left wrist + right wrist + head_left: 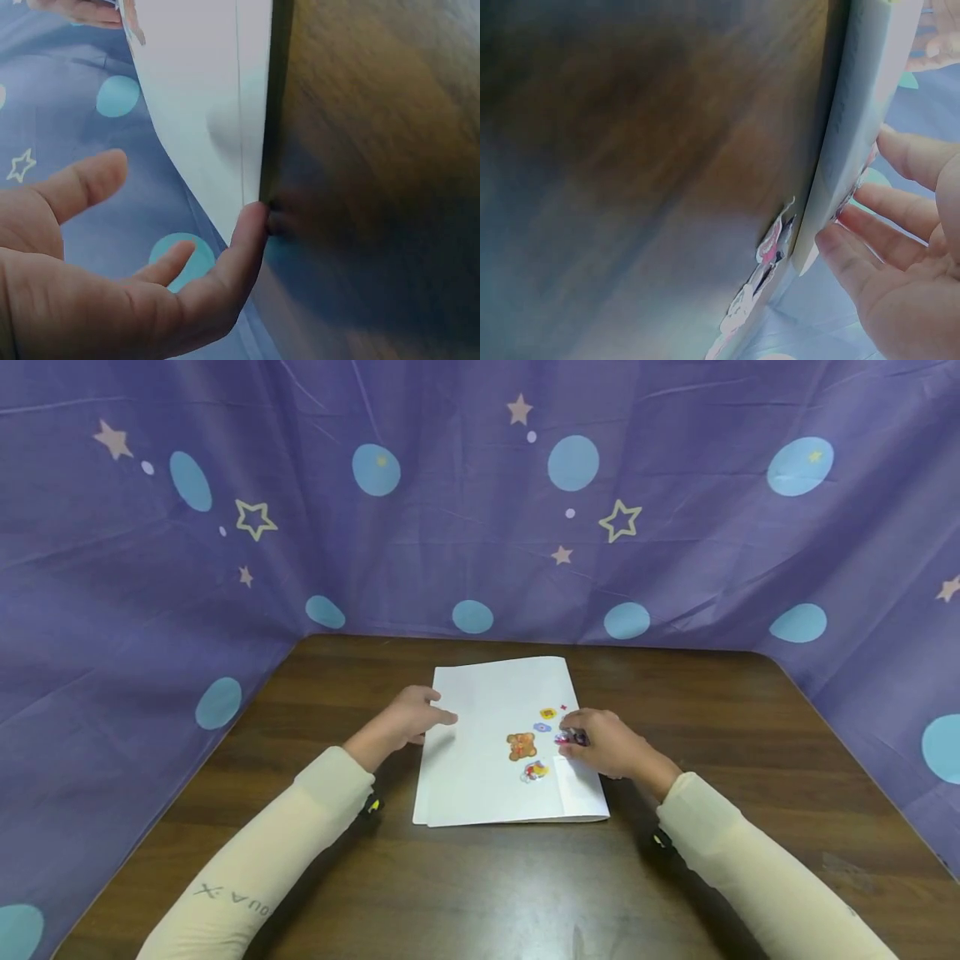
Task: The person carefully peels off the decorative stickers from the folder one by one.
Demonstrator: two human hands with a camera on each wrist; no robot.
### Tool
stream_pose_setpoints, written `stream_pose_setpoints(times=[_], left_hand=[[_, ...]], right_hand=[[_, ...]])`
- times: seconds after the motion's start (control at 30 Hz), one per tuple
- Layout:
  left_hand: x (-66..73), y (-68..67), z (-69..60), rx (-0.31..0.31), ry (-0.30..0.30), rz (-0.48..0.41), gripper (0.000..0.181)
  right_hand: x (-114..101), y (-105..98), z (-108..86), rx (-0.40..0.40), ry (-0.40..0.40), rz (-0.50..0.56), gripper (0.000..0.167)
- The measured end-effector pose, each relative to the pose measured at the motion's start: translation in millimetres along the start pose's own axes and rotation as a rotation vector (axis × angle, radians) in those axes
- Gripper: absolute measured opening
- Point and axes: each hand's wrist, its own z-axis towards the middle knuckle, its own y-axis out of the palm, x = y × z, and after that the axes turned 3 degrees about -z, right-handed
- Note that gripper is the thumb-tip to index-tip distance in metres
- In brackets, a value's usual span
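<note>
A white folded paper sheet [480, 777] lies on the table. Beside its left edge is my left hand [412, 714], thumb and fingers spread; one fingertip touches the paper edge [251, 150] in the left wrist view. At the right edge, my right hand [609, 745] has thumb and fingertips about a small bunch of pink and purple stickers [565, 738] on the paper. The fingers partly hide that bunch. Also on the sheet are a brown bear sticker [521, 746], a red, yellow and blue sticker [535, 771], a yellow round one [548, 713] and a blue one [542, 727].
Several loose cut-outs [757, 274] lie on the brown wooden table [495, 893] just past the paper's right edge, in the right wrist view. A pale folded flap [581, 787] is at the sheet's lower right. Behind the table hangs a purple curtain [465, 527].
</note>
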Motion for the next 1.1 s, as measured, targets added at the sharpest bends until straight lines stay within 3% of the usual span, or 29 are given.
stream_pose_setpoints(times=[0.27,0.5,0.67,1.1], left_hand=[[-3.0,-2.4,9.2,0.085,-0.055,-0.092,0.075],[-0.4,-9.7,10.2,0.119,-0.018,-0.06,0.058],[3.3,-11.4,7.8,0.109,0.013,-0.078,0.046],[16.1,-7.9,4.1,0.064,0.053,-0.063,0.061]], right_hand=[[-0.4,-1.1,-1.0,-0.022,0.034,-0.013,0.039],[-0.4,-4.3,1.3,-0.021,0.012,-0.002,0.037],[-1.5,-5.4,2.3,-0.021,0.001,-0.005,0.035],[3.7,-14.6,9.2,-0.104,0.032,0.014,0.036]])
